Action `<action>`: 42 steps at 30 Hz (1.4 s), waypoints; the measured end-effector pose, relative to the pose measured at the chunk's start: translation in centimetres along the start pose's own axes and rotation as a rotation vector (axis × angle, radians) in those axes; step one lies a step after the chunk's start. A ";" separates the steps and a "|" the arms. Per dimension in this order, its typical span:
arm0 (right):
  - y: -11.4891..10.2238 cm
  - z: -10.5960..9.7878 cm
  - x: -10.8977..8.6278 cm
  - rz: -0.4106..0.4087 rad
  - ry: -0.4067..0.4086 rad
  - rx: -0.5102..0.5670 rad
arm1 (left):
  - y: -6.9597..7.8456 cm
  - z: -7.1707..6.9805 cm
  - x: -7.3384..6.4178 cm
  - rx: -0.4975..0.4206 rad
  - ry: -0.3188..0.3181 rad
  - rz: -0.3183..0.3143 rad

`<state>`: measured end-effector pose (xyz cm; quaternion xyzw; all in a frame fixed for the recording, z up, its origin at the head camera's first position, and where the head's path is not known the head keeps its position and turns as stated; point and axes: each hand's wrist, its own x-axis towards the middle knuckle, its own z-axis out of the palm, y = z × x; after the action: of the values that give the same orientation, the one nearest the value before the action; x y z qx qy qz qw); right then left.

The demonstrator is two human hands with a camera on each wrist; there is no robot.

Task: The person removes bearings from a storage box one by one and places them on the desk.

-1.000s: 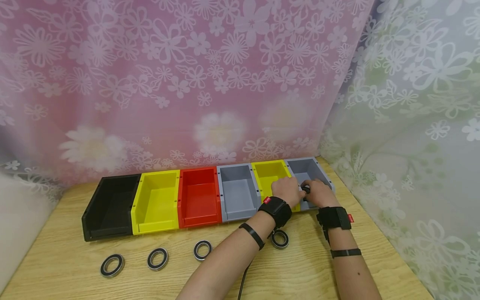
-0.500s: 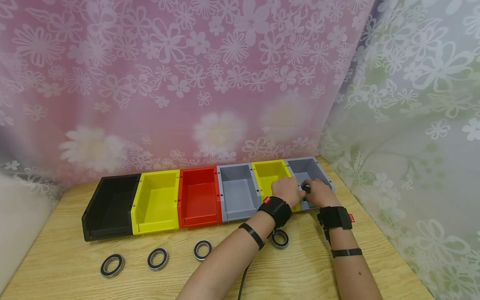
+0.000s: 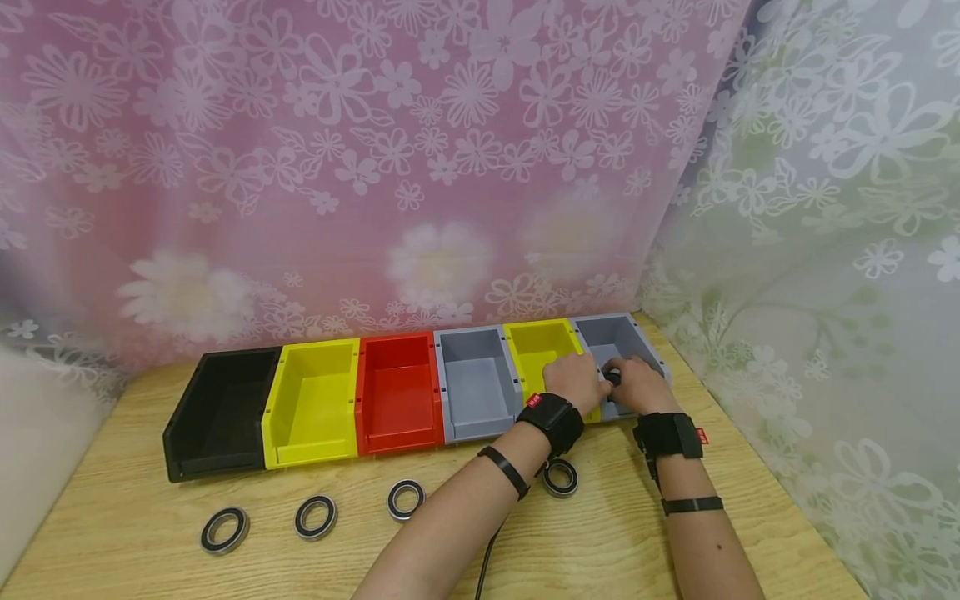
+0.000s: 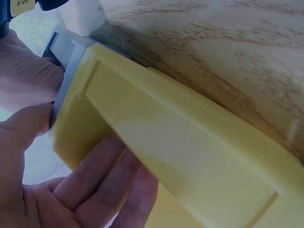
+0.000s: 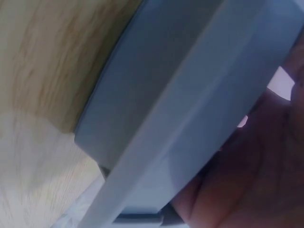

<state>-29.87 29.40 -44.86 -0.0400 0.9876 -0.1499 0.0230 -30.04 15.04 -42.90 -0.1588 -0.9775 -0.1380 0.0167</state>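
My left hand is at the right-hand yellow bin. In the left wrist view its fingers reach inside this bin, and the thumb lies over the wall shared with the end grey bin. Just right of it, my right hand is over the front of the grey bin, holding a dark ring that looks like a bearing. Most of that ring is hidden by the fingers. The grey bin's wall crosses the right wrist view, with the shadowed palm beside it.
Leftward, the row continues with grey, red, yellow and black bins. Several bearings lie in front, including one at far left and one by the left wrist. A cable runs under the left forearm.
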 end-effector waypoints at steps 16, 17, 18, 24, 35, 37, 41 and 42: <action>0.0 0.1 0.4 0.013 0.019 0.016 | -0.1 0.0 0.3 -0.017 -0.021 -0.011; 0.1 0.1 0.4 0.005 0.026 0.003 | -0.1 0.1 0.4 -0.017 -0.022 -0.011; 0.2 0.1 0.5 0.000 0.033 -0.008 | -0.1 0.1 0.4 -0.017 -0.022 -0.011; 0.5 0.0 0.6 -0.010 0.045 -0.021 | 0.0 0.1 0.3 -0.010 -0.022 -0.009; 0.7 0.3 0.8 -0.052 0.037 0.040 | -0.1 0.3 0.3 -0.008 -0.031 -0.016; 0.8 0.2 0.8 -0.062 0.039 0.051 | -0.1 0.3 0.3 -0.010 -0.032 -0.014; 0.9 -0.1 0.8 -0.059 0.035 0.069 | 0.0 0.1 0.2 -0.008 -0.030 -0.017; 1.0 -0.2 0.7 -0.055 0.038 0.073 | 0.0 0.0 0.1 -0.005 -0.035 -0.020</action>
<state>-30.64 30.30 -45.02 -0.0633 0.9803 -0.1869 0.0018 -30.17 15.12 -42.93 -0.1514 -0.9788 -0.1379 -0.0024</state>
